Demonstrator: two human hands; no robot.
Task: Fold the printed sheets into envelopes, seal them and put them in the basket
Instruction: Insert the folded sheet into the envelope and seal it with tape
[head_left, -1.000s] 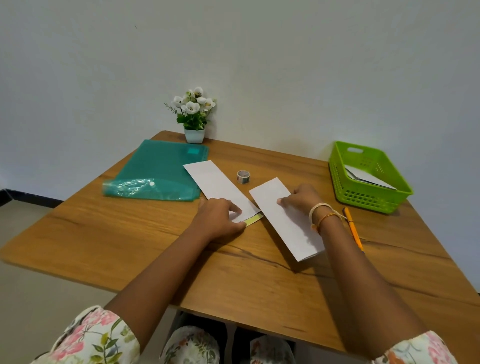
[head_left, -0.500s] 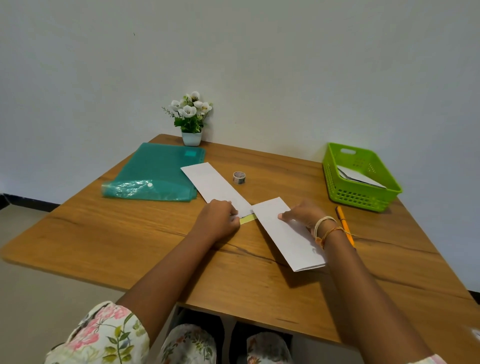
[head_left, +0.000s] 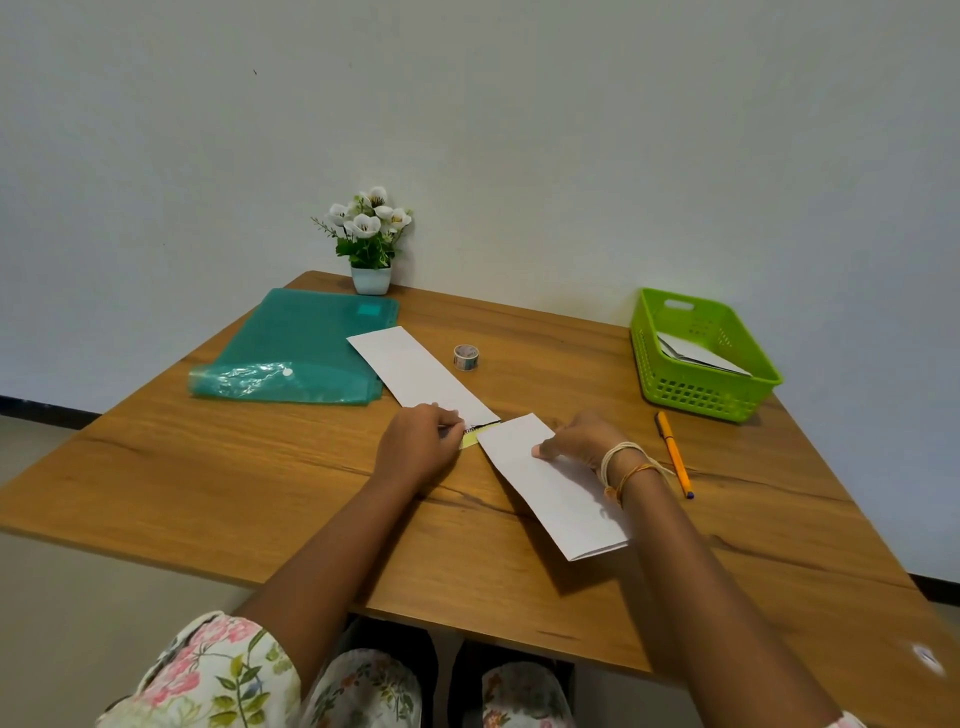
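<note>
A long white sheet lies diagonally on the wooden table (head_left: 260, 483), both ends folded inward. Its far flap (head_left: 415, 371) runs toward the back left, and the near flap (head_left: 550, 483) runs toward me. A strip of yellow-green print (head_left: 475, 436) shows in the gap between them. My left hand (head_left: 423, 444) pinches the near edge of the far flap. My right hand (head_left: 584, 441) presses fingertips down on the near flap. The green basket (head_left: 691, 395) stands at the back right with folded white paper (head_left: 701, 356) inside.
A small roll of patterned tape (head_left: 466, 357) stands just beyond the sheet. An orange pen (head_left: 674, 453) lies right of my right wrist. A teal plastic folder (head_left: 296, 353) lies at the back left, with a potted white flower (head_left: 370, 241) against the wall.
The near flap has slid toward me under my right hand, opening a gap that exposes more of the printed strip. My left hand stays on the far flap. The camera has tilted upward.
</note>
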